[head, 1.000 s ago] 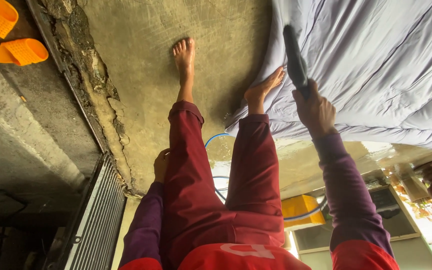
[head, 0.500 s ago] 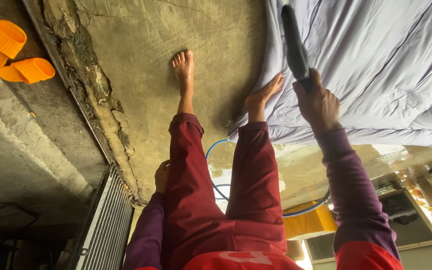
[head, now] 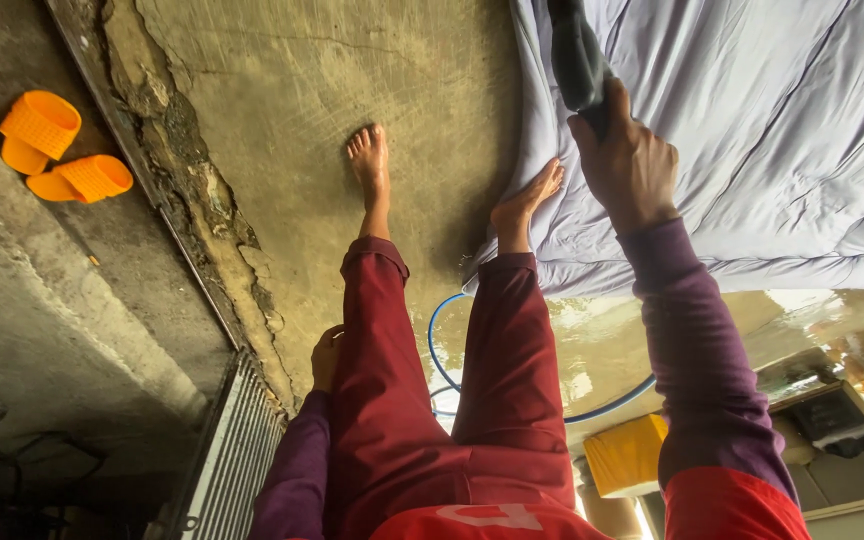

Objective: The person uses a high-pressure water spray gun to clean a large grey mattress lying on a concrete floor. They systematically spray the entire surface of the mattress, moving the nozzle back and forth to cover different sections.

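- Gripping a dark nozzle [head: 577, 60] at upper centre of the frame, my right hand [head: 627, 165] had its fingers [head: 592, 135] curled fully shut around the handle.
- Pale wet cloth [head: 752, 130] filled the upper right, one bare foot [head: 527, 195] on its edge.
- I judged slipping likely: the concrete floor [head: 352, 80] looked wet, and the blue hose [head: 442, 350] looped behind my legs.
- My left hand [head: 327, 355] hung by my thigh, lower centre-left; how far open, I couldn't tell.
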